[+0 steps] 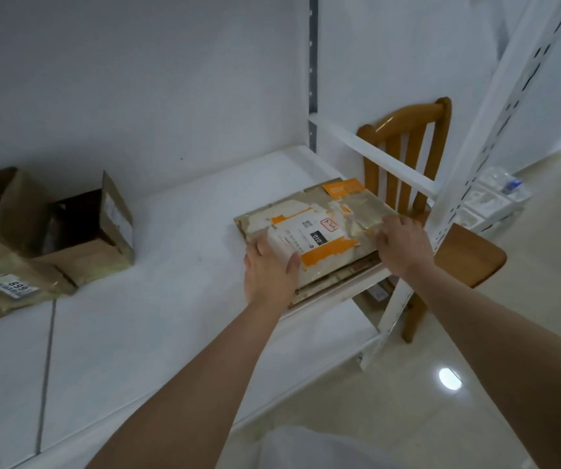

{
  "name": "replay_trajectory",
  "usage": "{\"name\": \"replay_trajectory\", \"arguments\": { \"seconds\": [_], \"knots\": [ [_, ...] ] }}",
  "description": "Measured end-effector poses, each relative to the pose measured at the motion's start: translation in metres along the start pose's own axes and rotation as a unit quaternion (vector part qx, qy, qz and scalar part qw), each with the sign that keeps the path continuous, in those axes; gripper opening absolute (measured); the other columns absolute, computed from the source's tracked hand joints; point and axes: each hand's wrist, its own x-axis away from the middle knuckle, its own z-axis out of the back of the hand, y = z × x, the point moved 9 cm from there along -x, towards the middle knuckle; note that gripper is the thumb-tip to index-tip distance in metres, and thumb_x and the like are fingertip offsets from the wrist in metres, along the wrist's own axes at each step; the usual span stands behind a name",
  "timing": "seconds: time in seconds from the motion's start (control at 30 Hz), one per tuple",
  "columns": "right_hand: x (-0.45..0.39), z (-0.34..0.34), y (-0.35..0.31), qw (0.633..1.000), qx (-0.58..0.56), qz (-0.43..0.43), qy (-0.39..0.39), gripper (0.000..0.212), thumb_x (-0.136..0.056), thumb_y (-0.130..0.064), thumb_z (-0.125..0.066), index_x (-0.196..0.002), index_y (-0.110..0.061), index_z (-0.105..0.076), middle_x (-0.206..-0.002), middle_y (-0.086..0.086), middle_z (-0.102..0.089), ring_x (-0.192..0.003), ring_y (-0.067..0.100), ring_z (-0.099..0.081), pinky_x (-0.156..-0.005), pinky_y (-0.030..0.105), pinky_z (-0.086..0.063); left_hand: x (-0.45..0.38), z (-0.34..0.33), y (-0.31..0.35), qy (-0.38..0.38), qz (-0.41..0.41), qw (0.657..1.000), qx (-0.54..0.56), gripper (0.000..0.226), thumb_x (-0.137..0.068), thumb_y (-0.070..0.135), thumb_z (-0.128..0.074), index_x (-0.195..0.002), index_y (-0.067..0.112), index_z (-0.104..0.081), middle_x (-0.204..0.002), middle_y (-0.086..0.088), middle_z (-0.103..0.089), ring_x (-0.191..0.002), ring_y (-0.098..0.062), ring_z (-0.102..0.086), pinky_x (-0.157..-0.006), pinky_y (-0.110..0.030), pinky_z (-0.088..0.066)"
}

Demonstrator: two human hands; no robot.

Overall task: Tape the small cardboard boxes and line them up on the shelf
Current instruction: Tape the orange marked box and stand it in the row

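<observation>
Flattened cardboard boxes (319, 231) lie stacked at the right end of the white shelf (177, 265), close to its front edge, the top one carrying orange tape and a torn label. We see their long axis run from near-left to far-right. Our left hand (270, 270) rests flat on the near-left corner, fingers straight, thumb spread. Our right hand (404, 243) presses the right edge with loosely bent fingers; whether it grips we cannot tell. Both hands touch the stack. Well apart to the left stand two open boxes (69, 231). Behind the shelf post stands a wooden chair (407, 147).
</observation>
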Motion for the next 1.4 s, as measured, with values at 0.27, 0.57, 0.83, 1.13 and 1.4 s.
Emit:
{"name": "replay_trajectory", "arguments": {
  "seconds": [0.27,0.57,0.83,1.13,1.4],
  "knots": [
    [-0.036,-0.035,0.027,0.991,0.033,-0.036,-0.124,0.073,-0.094,-0.057,-0.045,-0.147,-0.010,-0.028,-0.151,0.014,-0.034,-0.139,0.036,-0.030,-0.111,0.051,-0.026,0.009,-0.039,-0.035,-0.077,0.032,0.996,-0.019,0.103,-0.090,0.056,-0.055,-0.154,0.005,0.008,-0.162,-0.013,0.011,-0.149,-0.032,-0.007,-0.121,-0.041,-0.014],
    [-0.060,-0.032,0.032,0.992,0.017,-0.076,-0.094,0.090,-0.079,-0.072,-0.056,-0.143,-0.013,-0.033,-0.142,0.017,-0.045,-0.134,0.040,-0.033,-0.110,0.049,-0.027,0.006,-0.045,-0.043,-0.072,0.016,0.997,-0.004,0.103,-0.090,0.056,-0.055,-0.153,0.004,0.008,-0.162,-0.014,0.014,-0.149,-0.034,-0.002,-0.121,-0.042,-0.011],
    [-0.060,0.003,0.027,0.997,-0.004,-0.067,0.034,0.110,-0.064,-0.068,-0.075,-0.143,-0.006,-0.029,-0.147,0.025,-0.033,-0.140,0.044,-0.024,-0.115,0.053,-0.018,0.004,-0.047,-0.045,-0.079,0.012,0.997,0.008,0.103,-0.089,0.058,-0.056,-0.154,0.009,0.006,-0.164,-0.008,0.011,-0.149,-0.033,-0.007,-0.119,-0.044,-0.018],
    [-0.057,0.038,0.018,0.991,-0.086,-0.083,0.054,0.095,-0.071,-0.065,-0.072,-0.138,-0.009,-0.038,-0.132,0.020,-0.040,-0.121,0.038,-0.046,-0.101,0.048,-0.042,0.001,-0.013,-0.044,-0.019,0.038,0.957,0.288,0.073,-0.086,0.027,-0.074,-0.145,0.023,-0.031,-0.128,0.019,-0.055,-0.122,-0.011,-0.054,-0.092,-0.030,-0.055],
    [-0.060,0.068,-0.022,0.971,-0.216,-0.054,0.091,0.085,-0.071,-0.072,-0.067,-0.129,-0.014,-0.048,-0.126,0.007,-0.049,-0.110,0.028,-0.057,-0.091,0.048,-0.051,-0.030,0.085,-0.015,0.146,0.027,0.935,0.322,0.064,-0.088,0.023,-0.070,-0.142,0.021,-0.035,-0.108,0.032,-0.050,-0.105,-0.019,-0.065,-0.088,-0.048,-0.057]
  ]
}}
